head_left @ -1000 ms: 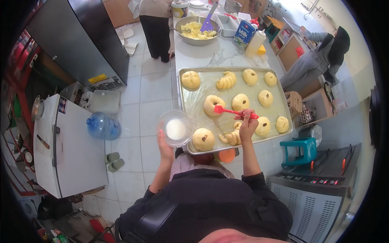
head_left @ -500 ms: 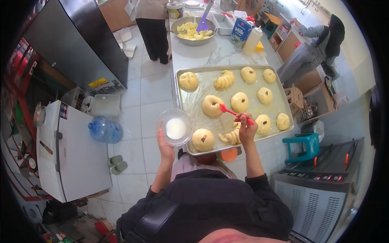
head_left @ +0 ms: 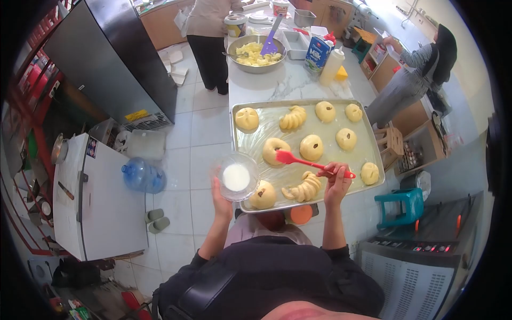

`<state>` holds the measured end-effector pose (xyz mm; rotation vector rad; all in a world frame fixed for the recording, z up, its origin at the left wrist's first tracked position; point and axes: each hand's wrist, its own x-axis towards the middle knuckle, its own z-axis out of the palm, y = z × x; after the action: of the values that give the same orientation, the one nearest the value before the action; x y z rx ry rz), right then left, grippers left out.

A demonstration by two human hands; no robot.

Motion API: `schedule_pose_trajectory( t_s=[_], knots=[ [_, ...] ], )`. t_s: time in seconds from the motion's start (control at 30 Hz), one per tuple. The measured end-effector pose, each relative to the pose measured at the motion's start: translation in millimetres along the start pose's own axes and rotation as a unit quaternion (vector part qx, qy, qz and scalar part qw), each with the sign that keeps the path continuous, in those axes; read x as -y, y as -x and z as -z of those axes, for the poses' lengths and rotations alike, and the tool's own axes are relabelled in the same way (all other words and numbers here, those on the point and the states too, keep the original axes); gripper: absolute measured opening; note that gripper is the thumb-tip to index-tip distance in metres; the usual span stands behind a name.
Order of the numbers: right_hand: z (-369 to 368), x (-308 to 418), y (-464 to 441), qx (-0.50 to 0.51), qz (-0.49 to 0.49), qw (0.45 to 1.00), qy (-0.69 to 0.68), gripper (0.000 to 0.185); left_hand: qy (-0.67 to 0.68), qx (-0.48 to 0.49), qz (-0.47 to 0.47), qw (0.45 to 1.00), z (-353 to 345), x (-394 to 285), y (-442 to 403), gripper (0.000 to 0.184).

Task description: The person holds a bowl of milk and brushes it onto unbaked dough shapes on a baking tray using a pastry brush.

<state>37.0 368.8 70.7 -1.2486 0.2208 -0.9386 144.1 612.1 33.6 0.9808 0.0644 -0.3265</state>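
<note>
My left hand (head_left: 221,198) holds a clear bowl (head_left: 236,177) of white liquid over the left edge of the baking tray (head_left: 253,130). In my right hand (head_left: 337,183) is a red brush (head_left: 306,161), its bristles at the lower right side of a ring-shaped dough piece (head_left: 275,151). Several other dough pieces lie on the tray, among them a round one (head_left: 311,147) above the brush handle and a ridged curved one (head_left: 304,188) below it. The bowl partly covers a round piece (head_left: 263,196) at the lower left.
Behind the tray stand a pan (head_left: 256,65) of yellow food with a purple spatula, a milk carton (head_left: 319,54) and a squeeze bottle (head_left: 332,67). One person (head_left: 209,32) stands at the counter's far left, another (head_left: 413,74) at the right. A teal stool (head_left: 400,207) is at right.
The bowl has shifted slightly right, now overlapping the lower-left dough. My right hand has moved right and down, and the brush tip has shifted left onto the ring-shaped dough. The camera view has shifted slightly.
</note>
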Motion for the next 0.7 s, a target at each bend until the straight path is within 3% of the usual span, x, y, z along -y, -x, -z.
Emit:
schedule_pose_trajectory(
  t_s=[0.07, 0.27, 0.53, 0.7],
  knots=[
    [-17, 11, 6, 0.036, -0.033, 0.998, -0.045, 0.027, 0.006, -0.004, 0.005, 1.000, -11, 1, 11, 0.046],
    [-60, 7, 17, 0.201, -0.078, 0.976, 0.030, 0.025, 0.011, -0.031, -0.023, 0.999, -19, 17, 32, 0.046],
    [-134, -22, 30, 0.183, -0.117, 0.976, -0.011, 0.025, 0.046, -0.051, -0.021, 0.997, 53, -11, 14, 0.048],
    [-221, -58, 50, 0.160, -0.112, 0.981, -0.005, 0.028, 0.001, -0.021, -0.008, 1.000, 122, -77, -18, 0.049]
  ],
)
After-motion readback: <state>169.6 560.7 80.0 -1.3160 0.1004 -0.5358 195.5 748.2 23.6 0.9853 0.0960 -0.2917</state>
